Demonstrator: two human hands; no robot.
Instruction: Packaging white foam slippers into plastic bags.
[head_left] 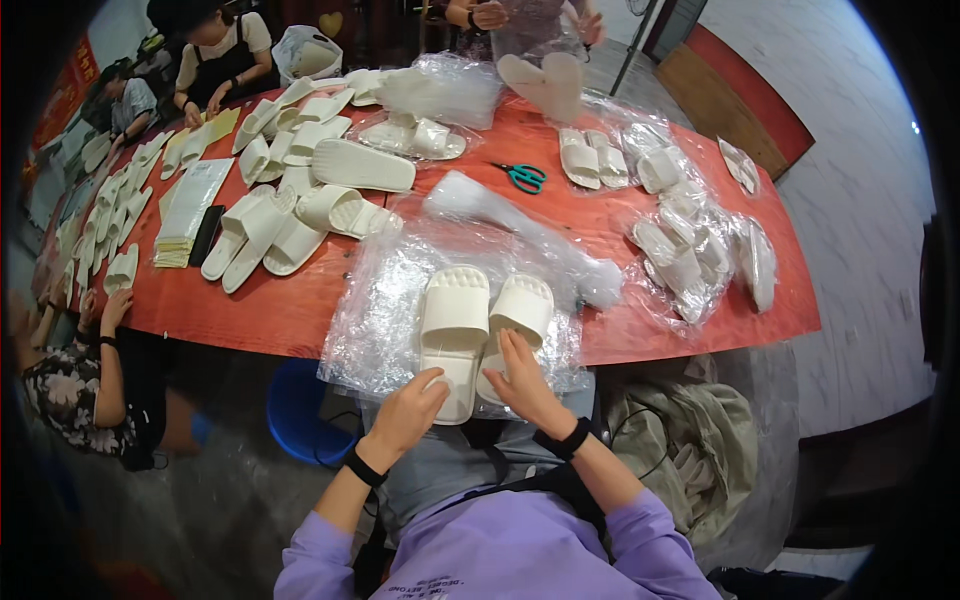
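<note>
Directly ahead of the person, at the near edge of the red table [300, 315], a pair of white slide slippers lies side by side on a stack of clear plastic bags [375, 310]. Both long axes run away from the body, toes far, heels near. The left slipper [455, 320] and the right slipper [518, 318] touch or nearly touch along their inner sides.

The left hand [408, 408] rests at the heel of the left slipper, fingers curled loosely on it, holding nothing free of the table. The right hand [522, 385] lies flat and narrow on the heel half of the right slipper, fingers extended forward along its axis. Each hand is nearest its own slipper; neither crosses over.

Teal-handled scissors [524, 177] lie well beyond reach-centre. Bagged slippers [690, 250] sit to the right.
</note>
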